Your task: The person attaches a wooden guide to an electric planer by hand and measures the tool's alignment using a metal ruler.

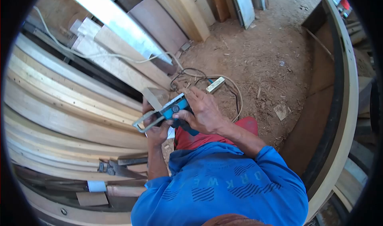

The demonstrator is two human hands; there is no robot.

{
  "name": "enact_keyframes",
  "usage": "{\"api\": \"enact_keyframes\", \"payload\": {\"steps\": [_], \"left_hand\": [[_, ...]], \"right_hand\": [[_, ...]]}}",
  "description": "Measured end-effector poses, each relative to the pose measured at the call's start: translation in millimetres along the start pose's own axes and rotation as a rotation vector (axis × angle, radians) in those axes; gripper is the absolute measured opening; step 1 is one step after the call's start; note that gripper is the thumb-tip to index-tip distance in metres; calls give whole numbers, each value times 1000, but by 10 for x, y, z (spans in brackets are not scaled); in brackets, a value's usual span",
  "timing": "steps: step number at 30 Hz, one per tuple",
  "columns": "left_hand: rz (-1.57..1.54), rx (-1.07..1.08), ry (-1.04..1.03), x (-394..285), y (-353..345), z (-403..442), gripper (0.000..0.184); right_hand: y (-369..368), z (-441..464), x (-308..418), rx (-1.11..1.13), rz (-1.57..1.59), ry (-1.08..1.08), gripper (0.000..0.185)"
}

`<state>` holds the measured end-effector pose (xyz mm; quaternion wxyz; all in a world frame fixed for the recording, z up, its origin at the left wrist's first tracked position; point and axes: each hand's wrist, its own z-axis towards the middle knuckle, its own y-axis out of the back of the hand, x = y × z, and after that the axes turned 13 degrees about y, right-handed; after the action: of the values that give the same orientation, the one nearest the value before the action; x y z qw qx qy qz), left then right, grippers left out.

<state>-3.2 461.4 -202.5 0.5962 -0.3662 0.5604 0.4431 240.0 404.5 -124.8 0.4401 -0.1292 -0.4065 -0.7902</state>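
My left hand [158, 132] is closed around the near left end of a blue handheld power tool [169, 111] with a pale flat base plate and a round dark knob. A pale metal loop-shaped frame [144, 123] sticks out on the left, by my left thumb. Beside it, a flat light strip [152, 98] stands up near my left fingers; I cannot tell whether it is part of the tool. My right hand [205, 112] grips the tool's right side, thumb on the blue body and fingers over the far edge. The tool is held tilted above my lap, its exact kind unclear.
Long wooden boards [64, 110] are stacked on the left, with a dark hand tool [113, 168] lying on them. A white cable [99, 56] runs across to a power strip [215, 85] on the dirt floor [263, 78]. A long wooden frame [346, 86] curves along the right.
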Motion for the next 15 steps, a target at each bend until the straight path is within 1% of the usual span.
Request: {"api": "enact_keyframes", "payload": {"steps": [3,5,6,8,9,10,13,15], "left_hand": [[10,-47,-105,-162,46,-36,77],[95,-36,-160,16,105,-31,80],[110,-12,-167,75,101,-15,81],[229,96,-240,345,175,6,77],[203,127,-229,450,158,-16,75],[177,158,-217,551,139,-37,72],[366,176,-302,740,213,-89,73],[440,142,-303,782,253,-107,77]], "right_hand": [[-155,4,131,-25,18,52,68],[-307,-137,62,-50,-5,81,70],[-376,-240,24,-32,-23,51,72],[-558,-544,-69,-27,-9,-32,69],[-590,-626,-72,-27,-4,-64,67],[-592,-741,-36,54,16,-174,67],[-684,-977,-39,87,-22,-223,68],[-765,-1068,-65,56,-23,-199,68]]}}
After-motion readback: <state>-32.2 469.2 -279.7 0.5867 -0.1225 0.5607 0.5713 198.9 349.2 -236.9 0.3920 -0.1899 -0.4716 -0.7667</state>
